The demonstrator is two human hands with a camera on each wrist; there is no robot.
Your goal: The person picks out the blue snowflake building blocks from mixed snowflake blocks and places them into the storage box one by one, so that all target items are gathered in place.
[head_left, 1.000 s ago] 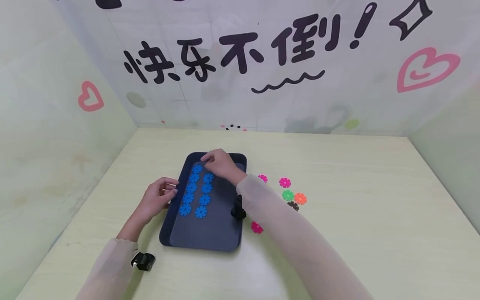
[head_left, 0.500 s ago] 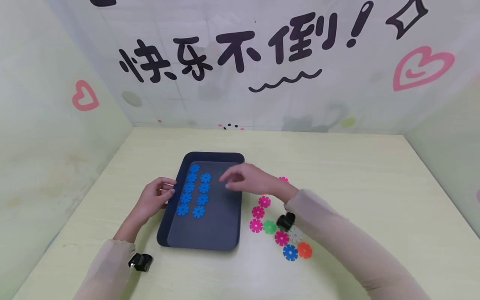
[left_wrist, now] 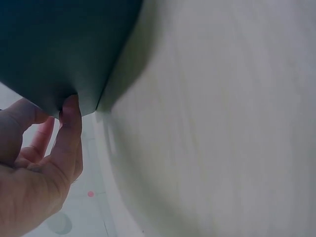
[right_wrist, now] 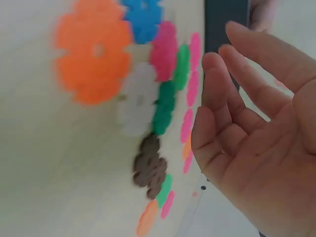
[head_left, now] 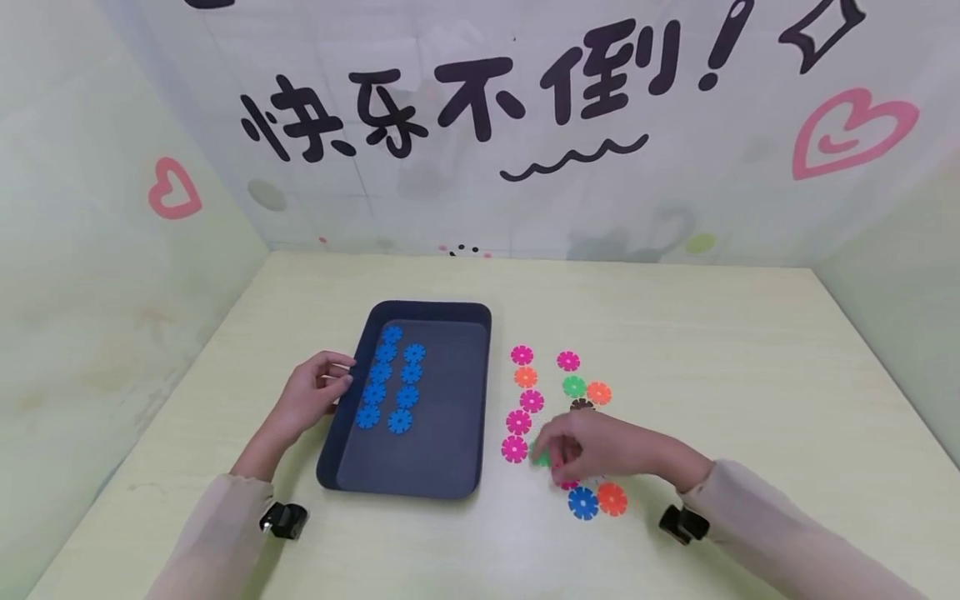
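My left hand grips the left rim of a dark rectangular tray. Close up in the left wrist view, a fingertip presses the outer wall of the tray. Inside it, blue notched discs lie in two columns, the left one longer. To the right of the tray my right hand hovers low over loose notched discs. Its fingers are loosely bent and hold nothing in the right wrist view. Under its fingertips are a green disc and a pink disc, partly hidden in the head view.
More discs lie on the pale table right of the tray: a pink and orange column, a blue disc, an orange disc, and a brown disc beside white and dark green ones. A printed cloth wall stands behind.
My right hand has left the far end of the tray and travelled right and toward me, over the loose discs. A blue disc there is uncovered. The left hand stays at the rim.
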